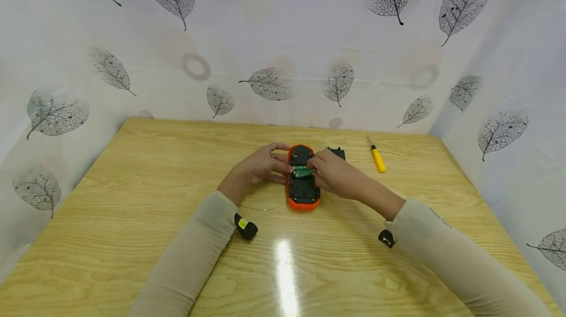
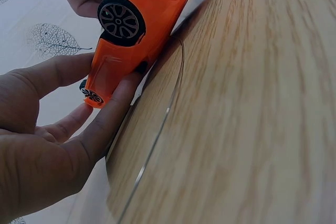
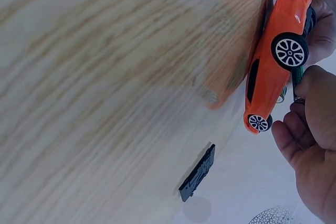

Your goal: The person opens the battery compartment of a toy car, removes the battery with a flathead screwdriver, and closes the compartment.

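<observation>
An orange toy car [image 1: 303, 206] lies upside down on the table, its black underside facing up. Green batteries [image 1: 303, 173] sit at the open middle of that underside, one of them slanted. My left hand [image 1: 264, 164] grips the car's left side; in the left wrist view its fingers and thumb hold the body [image 2: 113, 66] near a wheel. With its fingertips my right hand [image 1: 332, 172] pinches a green battery [image 3: 297, 75] over the underside. The right fingers partly hide that battery, so how far it is seated cannot be seen.
A black battery cover [image 1: 338, 153] lies beyond the right hand, and a screwdriver [image 1: 378, 158] with a yellow handle is farther right. Some thin, shiny wire-like strand [image 2: 152, 153] runs along the wooden table [image 1: 177, 169] near the left hand. Leaf-patterned cloth [image 1: 283, 37] hangs behind.
</observation>
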Motion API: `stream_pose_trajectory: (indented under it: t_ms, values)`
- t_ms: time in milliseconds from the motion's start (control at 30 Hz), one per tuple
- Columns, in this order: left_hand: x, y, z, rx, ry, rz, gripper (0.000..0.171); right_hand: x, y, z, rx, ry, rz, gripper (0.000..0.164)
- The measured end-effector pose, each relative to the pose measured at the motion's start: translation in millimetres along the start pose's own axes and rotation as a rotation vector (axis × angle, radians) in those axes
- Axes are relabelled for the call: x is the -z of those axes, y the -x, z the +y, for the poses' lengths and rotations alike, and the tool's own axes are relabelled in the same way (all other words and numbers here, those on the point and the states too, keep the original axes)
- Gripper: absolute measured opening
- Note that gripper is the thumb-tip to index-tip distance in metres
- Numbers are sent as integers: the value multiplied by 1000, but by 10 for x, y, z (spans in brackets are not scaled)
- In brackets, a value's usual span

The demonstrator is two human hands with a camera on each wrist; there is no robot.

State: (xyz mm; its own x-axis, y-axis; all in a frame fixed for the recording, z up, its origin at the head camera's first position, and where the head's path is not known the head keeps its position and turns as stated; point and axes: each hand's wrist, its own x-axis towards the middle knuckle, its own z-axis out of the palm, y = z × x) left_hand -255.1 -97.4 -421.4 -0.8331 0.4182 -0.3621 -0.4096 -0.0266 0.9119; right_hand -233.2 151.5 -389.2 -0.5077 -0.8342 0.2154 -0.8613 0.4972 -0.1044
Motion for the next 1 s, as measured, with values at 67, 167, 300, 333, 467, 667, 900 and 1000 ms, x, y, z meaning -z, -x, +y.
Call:
stream_pose_trajectory:
  t_ms: [67,167,300,333,467,667,900,1000]
  values:
    - [1,3,0,-2,-3,-1,76,7,9,6,4,7,25,15]
    - [3,6,-3,-7,-9,-2,76,17,33,24,7,14,52,15]
    - [5,6,-7,-7,-5,-2,76,27,58,65,2,26,80,14]
    - [5,6,-7,-6,-3,-2,77,31,65,78,1,27,88,14]
    - [0,4,-10,-5,-7,2,77,38,110,152,4,36,128,15]
    - [-3,-1,-13,-9,-14,3,77,43,220,275,4,25,187,18]
    - [-8,5,-4,-8,-15,7,77,19,341,418,-37,3,199,19]
    - [-8,8,-3,-9,-16,5,77,-1,385,485,-34,13,217,18]
